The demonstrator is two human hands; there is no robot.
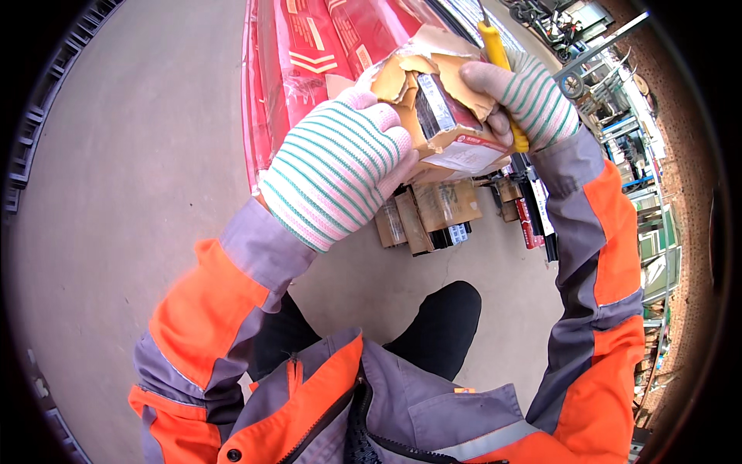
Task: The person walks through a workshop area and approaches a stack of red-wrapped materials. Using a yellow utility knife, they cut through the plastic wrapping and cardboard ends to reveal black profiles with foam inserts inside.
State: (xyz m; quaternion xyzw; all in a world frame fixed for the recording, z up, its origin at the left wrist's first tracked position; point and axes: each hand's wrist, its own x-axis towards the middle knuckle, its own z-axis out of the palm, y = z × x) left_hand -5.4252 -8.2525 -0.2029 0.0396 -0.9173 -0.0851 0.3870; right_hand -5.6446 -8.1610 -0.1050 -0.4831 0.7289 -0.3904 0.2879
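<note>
grey floor (pixel 154 155) lies below left hand (pixel 336 166) and right hand (pixel 532 99), the latter clasping a yellow tool (pixel 493 45), both gripping a torn carton (pixel 433 145) between them, likely weighty, best held by sides (pixel 468 156), not flimsy flaps (pixel 461 81).

Between left hand (pixel 340 162) and right hand (pixel 537 100), a box (pixel 448 141). Inside the box, its contents (pixel 435 102). In right hand, beside the box, a tool (pixel 495 48). Beyond the box and leftward, packs (pixel 301 77). Between box and knees (pixel 440 325), lower down, cartons (pixel 447 205). Far right, past the sleeve (pixel 618 232), equipment (pixel 641 124).
</note>
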